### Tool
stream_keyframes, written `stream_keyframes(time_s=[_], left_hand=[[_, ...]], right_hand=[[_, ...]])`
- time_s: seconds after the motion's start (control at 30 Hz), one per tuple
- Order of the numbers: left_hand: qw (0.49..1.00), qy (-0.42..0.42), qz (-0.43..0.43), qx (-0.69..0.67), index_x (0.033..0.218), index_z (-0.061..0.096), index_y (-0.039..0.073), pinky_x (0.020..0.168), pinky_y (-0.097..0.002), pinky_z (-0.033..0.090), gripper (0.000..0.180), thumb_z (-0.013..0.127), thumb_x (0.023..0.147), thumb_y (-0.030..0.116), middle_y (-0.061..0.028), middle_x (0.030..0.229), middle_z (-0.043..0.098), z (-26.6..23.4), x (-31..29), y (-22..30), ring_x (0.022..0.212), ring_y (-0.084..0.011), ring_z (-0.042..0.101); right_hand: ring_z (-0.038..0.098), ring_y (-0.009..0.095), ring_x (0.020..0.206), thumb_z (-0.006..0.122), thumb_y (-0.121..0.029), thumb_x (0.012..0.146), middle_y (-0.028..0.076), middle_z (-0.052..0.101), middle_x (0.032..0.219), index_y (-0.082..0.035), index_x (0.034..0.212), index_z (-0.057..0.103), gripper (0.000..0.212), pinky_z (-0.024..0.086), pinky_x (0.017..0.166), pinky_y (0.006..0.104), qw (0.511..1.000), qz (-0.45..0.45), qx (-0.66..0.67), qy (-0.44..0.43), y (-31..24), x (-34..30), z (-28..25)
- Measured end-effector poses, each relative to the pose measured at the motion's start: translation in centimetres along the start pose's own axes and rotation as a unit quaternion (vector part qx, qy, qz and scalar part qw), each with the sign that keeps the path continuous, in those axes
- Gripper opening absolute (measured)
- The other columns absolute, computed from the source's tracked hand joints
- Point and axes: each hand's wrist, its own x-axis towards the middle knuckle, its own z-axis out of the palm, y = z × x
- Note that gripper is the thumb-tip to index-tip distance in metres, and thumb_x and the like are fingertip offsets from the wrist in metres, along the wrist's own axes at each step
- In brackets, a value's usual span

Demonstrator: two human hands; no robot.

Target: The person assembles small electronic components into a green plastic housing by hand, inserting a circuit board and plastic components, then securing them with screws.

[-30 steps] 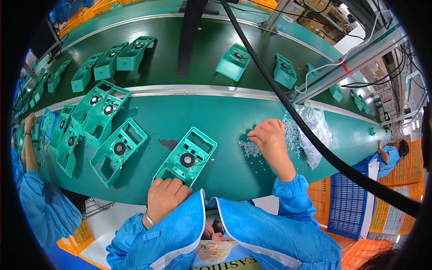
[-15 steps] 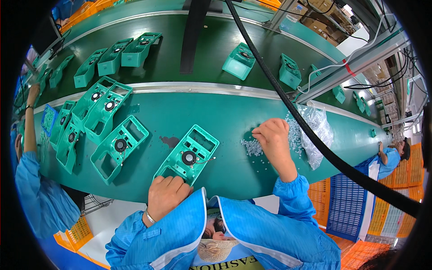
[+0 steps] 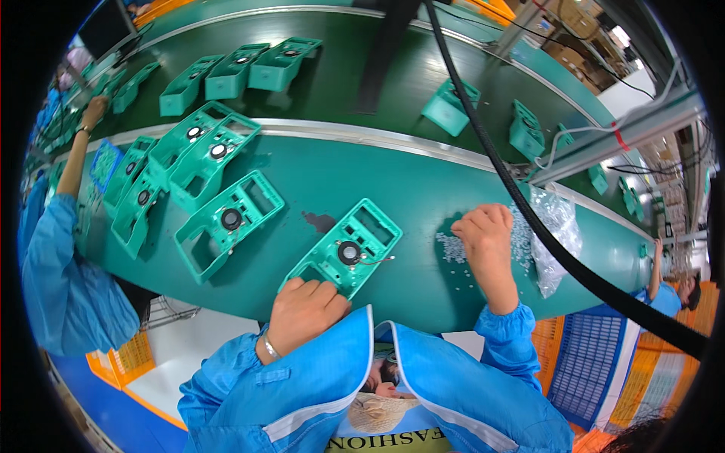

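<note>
My left hand [image 3: 307, 313] has its fingers curled over the near end of a green plastic housing [image 3: 371, 260], which lies tilted on the green worktop in front of me. A round black fan [image 3: 349, 253] with a short thin wire sits in this housing. To the right, my right hand [image 3: 487, 238] is closed in a pinch above a scatter of small whitish pieces [image 3: 453, 249]. What its fingertips hold, if anything, is too small to make out. Beside that scatter lies a clear plastic bag [image 3: 556, 234].
Several similar housings [image 3: 229, 220] with fans stand at the left of the worktop. More housings [image 3: 451, 109] sit on the dark green conveyor [image 3: 340, 83] beyond a metal rail. A black cable [image 3: 529, 211] crosses the view. At the left, a co-worker's arm [image 3: 72, 162] reaches the conveyor.
The whole view has shifted, so the bench and housings appear farther right. My left hand stays on the housing, and my right hand stays pinched above the small pieces.
</note>
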Motion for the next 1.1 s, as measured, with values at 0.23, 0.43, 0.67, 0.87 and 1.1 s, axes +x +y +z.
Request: stream_keyframes(time_s=[0.23, 0.43, 0.67, 0.87, 1.1], left_hand=[[1.0, -0.009, 0.026, 0.006, 0.075, 0.057, 0.014, 0.064, -0.0351, 0.038, 0.01, 0.066, 0.074, 0.019, -0.0018, 0.072, 0.047, -0.2, -0.1, -0.5, 0.067, -0.0177, 0.054], [0.998, -0.043, 0.041, 0.009, 0.075, 0.056, 0.013, 0.066, -0.0345, 0.038, 0.01, 0.064, 0.073, 0.019, -0.0023, 0.074, 0.048, -1.2, 0.1, -0.9, 0.069, -0.0179, 0.055], [0.998, -0.045, 0.046, -0.001, 0.076, 0.055, 0.013, 0.066, -0.0342, 0.039, 0.01, 0.064, 0.074, 0.017, -0.0015, 0.075, 0.049, -1.3, -0.1, -1.2, 0.071, -0.0176, 0.054], [0.998, -0.042, 0.043, 0.001, 0.074, 0.053, 0.013, 0.065, -0.0341, 0.039, 0.012, 0.064, 0.074, 0.017, -0.0021, 0.075, 0.049, -1.0, -0.1, -1.3, 0.07, -0.0177, 0.054], [0.998, -0.036, 0.044, 0.003, 0.074, 0.053, 0.013, 0.064, -0.0343, 0.039, 0.012, 0.064, 0.073, 0.018, -0.002, 0.075, 0.049, -0.9, 0.0, -1.3, 0.069, -0.0176, 0.054]], right_hand=[[0.06, 0.026, 0.099, 0.08, -0.007, 0.073, 0.003, 0.065, 0.089, -0.01, 0.084, 0.073, 0.014, 0.042, 0.096, 0.042, 0.973, -0.028, 0.226, -0.041, -3.3, 2.5, -0.5], [0.059, 0.023, 0.101, 0.081, -0.01, 0.075, -0.001, 0.063, 0.091, -0.013, 0.084, 0.073, 0.013, 0.041, 0.096, 0.0398, 0.889, -0.156, 0.388, -0.187, -7.1, 6.7, 1.4], [0.058, 0.022, 0.1, 0.08, -0.011, 0.074, -0.004, 0.062, 0.088, -0.016, 0.083, 0.073, 0.012, 0.041, 0.097, 0.039, 0.857, -0.223, 0.391, -0.252, -7.9, 7.7, 2.4], [0.058, 0.023, 0.101, 0.079, -0.01, 0.071, -0.003, 0.062, 0.089, -0.014, 0.084, 0.073, 0.015, 0.042, 0.099, 0.0405, 0.876, -0.228, 0.358, -0.228, -8.3, 7.6, 1.8], [0.058, 0.022, 0.1, 0.078, -0.009, 0.07, -0.002, 0.064, 0.086, -0.01, 0.082, 0.075, 0.012, 0.041, 0.099, 0.0411, 0.892, -0.234, 0.331, -0.2, -8.8, 7.5, 1.3]])
